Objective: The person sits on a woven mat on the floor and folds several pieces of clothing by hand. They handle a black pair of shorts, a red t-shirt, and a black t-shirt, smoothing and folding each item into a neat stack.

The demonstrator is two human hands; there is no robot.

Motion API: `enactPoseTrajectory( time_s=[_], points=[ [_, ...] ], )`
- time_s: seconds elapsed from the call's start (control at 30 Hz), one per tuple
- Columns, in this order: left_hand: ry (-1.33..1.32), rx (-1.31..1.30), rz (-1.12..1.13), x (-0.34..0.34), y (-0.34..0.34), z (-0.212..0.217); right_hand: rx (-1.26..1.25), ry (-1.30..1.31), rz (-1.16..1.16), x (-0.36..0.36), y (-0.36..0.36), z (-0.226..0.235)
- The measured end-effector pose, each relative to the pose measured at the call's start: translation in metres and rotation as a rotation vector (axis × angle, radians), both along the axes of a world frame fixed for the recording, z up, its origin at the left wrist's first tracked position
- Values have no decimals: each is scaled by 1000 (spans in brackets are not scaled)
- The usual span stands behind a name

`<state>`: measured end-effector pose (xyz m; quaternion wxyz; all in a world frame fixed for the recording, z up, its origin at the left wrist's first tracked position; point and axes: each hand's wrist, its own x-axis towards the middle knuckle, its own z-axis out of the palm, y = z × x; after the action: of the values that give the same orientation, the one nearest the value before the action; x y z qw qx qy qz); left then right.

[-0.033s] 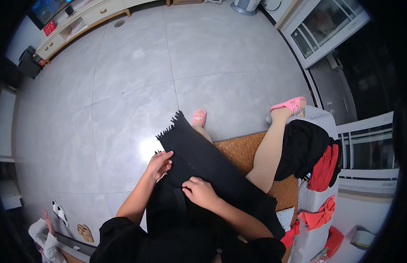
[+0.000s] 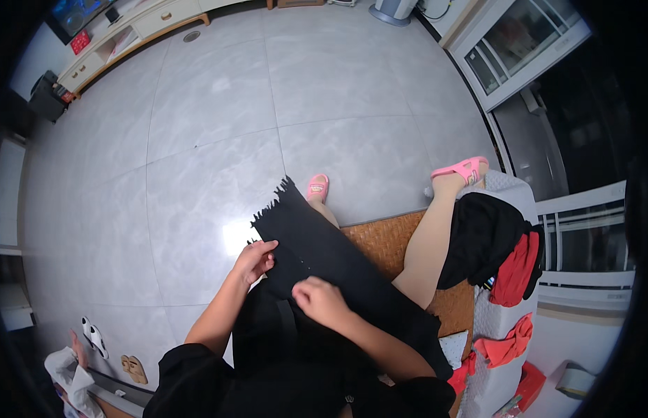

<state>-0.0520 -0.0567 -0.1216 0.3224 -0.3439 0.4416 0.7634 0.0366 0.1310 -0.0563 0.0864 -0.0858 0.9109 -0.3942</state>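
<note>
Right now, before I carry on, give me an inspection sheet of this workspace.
Surface: woven mat on grey tiled floor.
Job's things: black fringed cloth spread across the lap.
Clutter: red garments and black garment piled at right.
Grips: left hand pinches the cloth's edge; right hand presses on it.
Cables: nothing seen.
Surroundings: pink slippers on feet, cabinet far left, glass door.

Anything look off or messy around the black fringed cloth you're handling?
Nothing looks damaged or spilled. The black fringed cloth lies slantwise across the lap, left hand at its edge, right hand pressing its middle. Red and black clothes lie heaped loosely at the right.
</note>
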Motion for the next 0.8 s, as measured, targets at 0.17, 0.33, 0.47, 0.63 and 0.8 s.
enactPoseTrajectory(
  time_s=[0.17,0.33,0.47,0.63,0.8],
  points=[
    [116,77,-26,-18,6,25,93,270,-288,-85,33,-16],
    [226,79,-89,-34,4,58,-136,-223,-262,-120,42,-56],
    [474,50,-386,-52,-21,62,-266,-285,-314,-129,53,-88],
    [795,-59,-641,-73,-39,37,-223,-276,-302,-128,62,-103],
    [523,-407,-497,-83,-19,-8,-102,-380,-274,-137,55,-86]
  ],
)
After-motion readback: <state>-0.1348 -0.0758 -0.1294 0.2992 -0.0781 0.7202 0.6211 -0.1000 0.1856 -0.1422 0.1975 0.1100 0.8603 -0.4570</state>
